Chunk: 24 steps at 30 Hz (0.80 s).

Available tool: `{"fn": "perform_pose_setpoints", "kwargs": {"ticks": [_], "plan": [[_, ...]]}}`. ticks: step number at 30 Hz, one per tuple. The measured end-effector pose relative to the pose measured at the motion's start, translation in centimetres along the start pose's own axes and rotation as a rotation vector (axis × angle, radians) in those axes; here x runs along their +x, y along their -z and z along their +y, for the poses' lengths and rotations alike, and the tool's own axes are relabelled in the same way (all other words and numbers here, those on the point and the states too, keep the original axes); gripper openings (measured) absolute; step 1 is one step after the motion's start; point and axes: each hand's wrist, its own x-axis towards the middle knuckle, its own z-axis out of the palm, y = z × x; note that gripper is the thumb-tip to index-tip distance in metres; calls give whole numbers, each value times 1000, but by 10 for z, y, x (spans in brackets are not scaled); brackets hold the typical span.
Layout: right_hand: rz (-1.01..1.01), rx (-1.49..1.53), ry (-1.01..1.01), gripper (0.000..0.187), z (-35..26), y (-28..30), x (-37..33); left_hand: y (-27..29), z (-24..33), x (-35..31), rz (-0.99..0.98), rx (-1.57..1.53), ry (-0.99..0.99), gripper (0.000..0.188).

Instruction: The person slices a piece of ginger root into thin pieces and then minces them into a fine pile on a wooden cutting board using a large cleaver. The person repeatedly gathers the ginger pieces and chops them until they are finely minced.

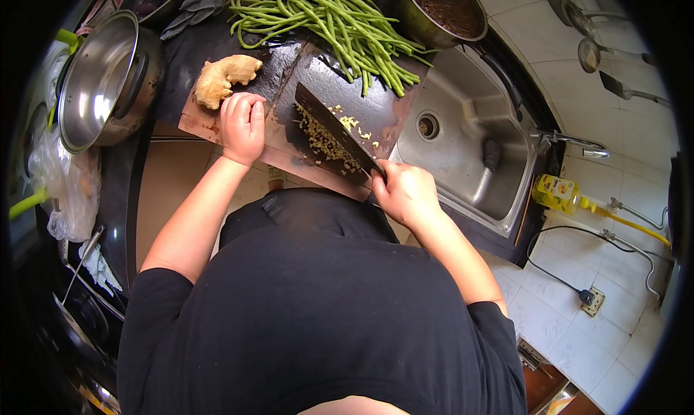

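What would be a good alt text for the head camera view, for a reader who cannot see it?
Seen from above, a person's right hand holds a cleaver over minced pale bits on a wet wooden cutting board, while the left hand rests curled on the board beside a ginger root. Long green beans lie at the board's far end, a steel sink to the right.

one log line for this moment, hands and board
right hand: grips cleaver over minced ginger | left hand: fist on cutting board, beside ginger root

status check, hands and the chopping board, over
Right hand gripping cleaver, blade on minced ginger. Left hand curled on cutting board, holding nothing. Ginger root and green beans close by, not blocking.
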Motion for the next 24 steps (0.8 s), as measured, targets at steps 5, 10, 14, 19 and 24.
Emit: {"fn": "perform_pose_setpoints", "kwargs": {"ticks": [5,10,14,19,24], "plan": [[16,1,12,23,-8,10,-2,0,0,0,4,2,0,8],[-15,-22,5,22,-11,12,0,0,0,0,4,2,4,8],[65,24,111,22,-10,6,-8,-1,0,0,7,-5,6,8],[-6,51,5,21,-4,8,-3,0,1,0,8,-10,-1,8],[68,28,-38,22,4,7,2,0,-1,-1,6,3,3,8]]}}
